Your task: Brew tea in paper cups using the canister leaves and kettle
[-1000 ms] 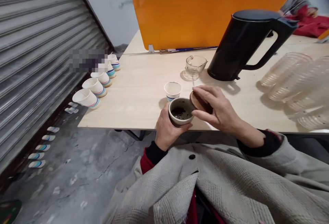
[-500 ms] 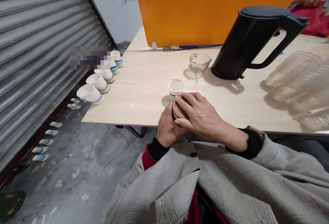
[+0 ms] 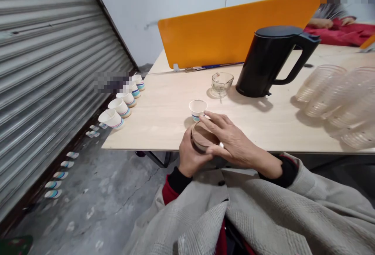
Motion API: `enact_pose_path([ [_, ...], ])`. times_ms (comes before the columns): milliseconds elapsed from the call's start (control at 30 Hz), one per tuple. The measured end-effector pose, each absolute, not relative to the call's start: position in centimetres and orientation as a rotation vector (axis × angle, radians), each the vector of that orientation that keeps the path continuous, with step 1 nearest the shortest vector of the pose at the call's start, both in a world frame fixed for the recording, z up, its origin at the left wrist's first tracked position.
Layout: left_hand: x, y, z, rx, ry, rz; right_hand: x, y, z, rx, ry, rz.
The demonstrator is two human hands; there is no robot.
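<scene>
At the table's front edge, my left hand is wrapped round the side of a round jar, most of which the fingers hide. A flat brown wooden lid tops the jar. My right hand grips this lid from the right, thumb at its near side and fingers along its far side. Just beyond the fingers stands a small white paper cup with blue stripes. Farther back is a clear ribbed glass jug, and to its right a black electric kettle.
Striped paper cups line the table's left edge. Stacks of clear plastic cups lie at the right. An orange divider crosses the back. Beyond it, a person's hands rest by red cloth. More cups lie on the floor.
My right hand has shifted slightly on the lid, and more of the lid's wooden top shows. The view has tilted up and turned a little, bringing more of the other person into sight.
</scene>
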State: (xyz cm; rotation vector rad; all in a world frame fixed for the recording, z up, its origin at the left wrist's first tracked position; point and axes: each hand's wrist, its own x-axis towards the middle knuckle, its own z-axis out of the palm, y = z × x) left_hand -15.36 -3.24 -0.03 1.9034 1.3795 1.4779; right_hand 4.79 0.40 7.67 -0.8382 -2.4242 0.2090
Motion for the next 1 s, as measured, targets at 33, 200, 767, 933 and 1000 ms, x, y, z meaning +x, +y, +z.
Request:
enact_pose_path([
  [33,-15.9,-3.7,0.6,1.880,1.380,1.514,5.8,0.4,7.4,-0.821,-2.369,0.243],
  [200,-20.9,-2.0,4.3,1.728,1.436,1.762,11.8,1.1,4.4,-1.084,-2.146,0.288],
  [767,-17.5,21.9,3.0,1.654,1.059,1.438,7.0,7.0,2.3,-1.275,-1.957,0.861],
  [933,-16.6,21.6,1.8,1.582,0.993,1.380,4.7,7.5,1.9,-1.267,-1.891,0.931],
  [1000,-16.8,21.7,1.6,1.587,1.002,1.377,3.9,7.6,1.7,-1.261,-1.867,0.937],
])
